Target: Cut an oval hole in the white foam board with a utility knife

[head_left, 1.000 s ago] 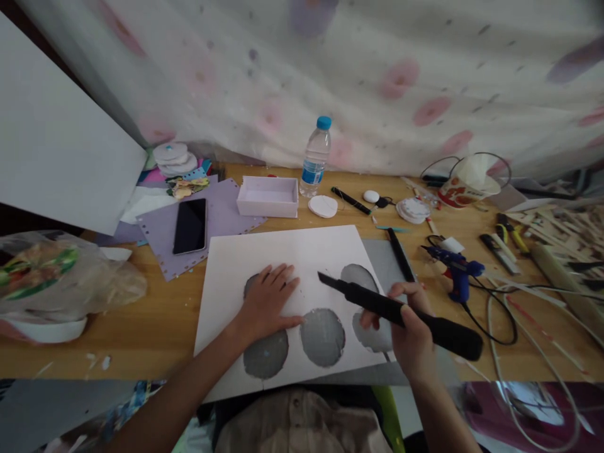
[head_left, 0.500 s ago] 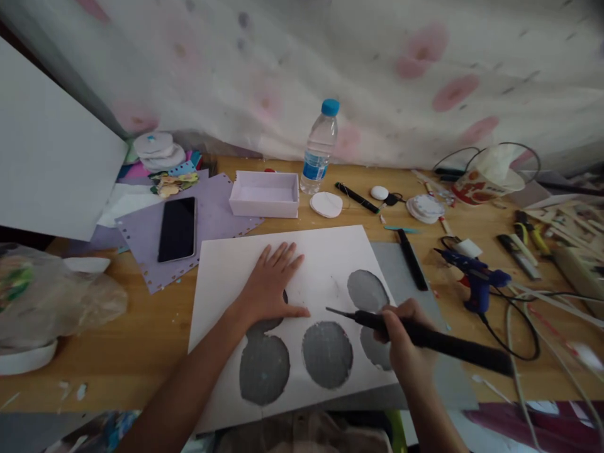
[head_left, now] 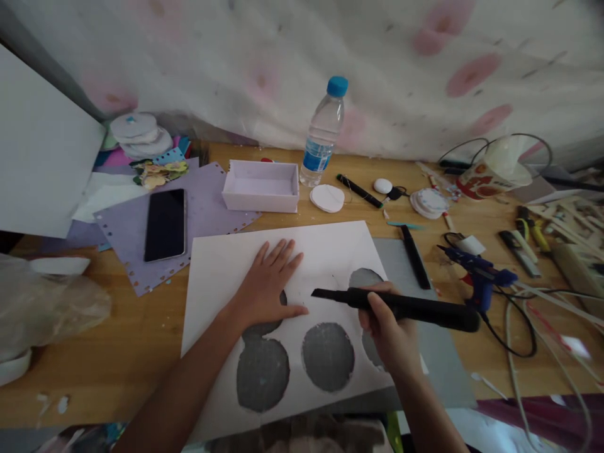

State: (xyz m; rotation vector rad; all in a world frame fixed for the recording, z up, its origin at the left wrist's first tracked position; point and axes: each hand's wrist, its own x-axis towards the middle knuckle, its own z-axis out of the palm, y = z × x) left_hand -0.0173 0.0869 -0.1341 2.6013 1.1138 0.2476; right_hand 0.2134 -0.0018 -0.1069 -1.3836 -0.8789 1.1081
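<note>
A white foam-like board with several rough round holes lies over a grey cutting mat. My left hand rests flat on the board with fingers spread, partly over one hole. My right hand grips a black knife-like cutter with a thick handle. Its narrow dark blade points left, close to my left thumb, above the uncut area between holes. I cannot tell whether the tip touches the board. Another slim black tool lies on the mat beyond my right hand.
A water bottle, a white open box and cut white discs stand behind the board. At left are a phone on purple sheets and a plastic bag. A blue glue gun and cords lie right.
My right hand has moved left and slightly up with the cutter, turning its blade broadside to view. My left hand stays flat on the board. The whole view has shifted slightly.
</note>
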